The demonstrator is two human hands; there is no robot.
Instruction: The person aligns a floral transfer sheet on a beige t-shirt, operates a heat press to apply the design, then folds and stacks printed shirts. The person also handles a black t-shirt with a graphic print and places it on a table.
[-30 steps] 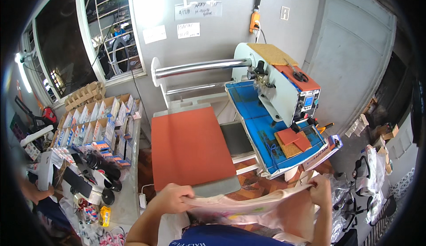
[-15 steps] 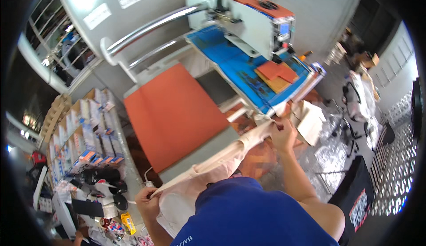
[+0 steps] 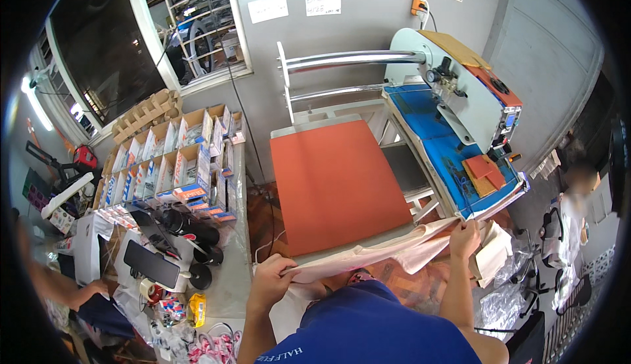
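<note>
A cream-coloured cloth point(image 3: 381, 249) is stretched between my two hands, just in front of the heat press's orange-red pad point(image 3: 338, 183). My left hand point(image 3: 271, 282) pinches one end near the pad's lower left corner. My right hand point(image 3: 465, 238) is closed on the other end, beside the near end of the blue press platen point(image 3: 434, 147). The cloth's upper edge runs along the front of the pad, and its lower part hangs toward my body. I cannot tell what kind of item it is.
Boxes of packets point(image 3: 167, 167) fill the table at left, with a phone point(image 3: 151, 264) and a yellow pouch point(image 3: 197, 309) nearer. Another person's hand point(image 3: 89, 292) reaches in at the left edge. Folded cream cloths point(image 3: 493, 252) lie right of my hand; someone stands farther back.
My view has swung left and levelled, so the press appears farther right. Both hands still hold the cloth, which now stretches more evenly along the pad's front edge.
</note>
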